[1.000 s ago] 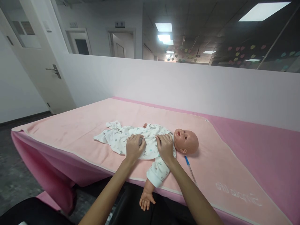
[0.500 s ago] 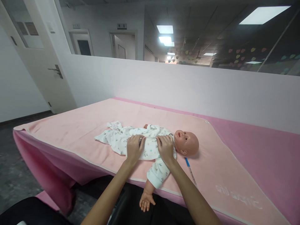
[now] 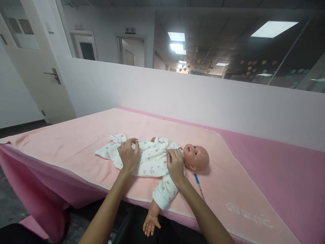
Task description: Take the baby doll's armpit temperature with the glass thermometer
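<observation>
A baby doll (image 3: 196, 158) lies on its back with its head to the right, dressed in a white printed baby romper (image 3: 152, 164). Above the romper's lower part, my left hand (image 3: 128, 155) is open, its thumb and fingers curved apart with nothing between them. My right hand (image 3: 175, 164) rests at the chest just below the doll's neck, fingers bent and thumb tip meeting them on the romper's cloth. One doll arm (image 3: 152, 217) hangs over the near edge toward me; the other points to the far side.
A thin stick with a blue end (image 3: 197, 179), perhaps a thermometer, lies beside the doll's head. Under everything is a peach blanket (image 3: 228, 189) over a pink cover (image 3: 279, 152). A white wall with a window (image 3: 203, 40) stands behind, and a door (image 3: 48, 84) at left.
My left hand has let go of the romper's front and moved left, its fingers opening. My right hand stays at the chest. The view has shifted slightly to the right.
</observation>
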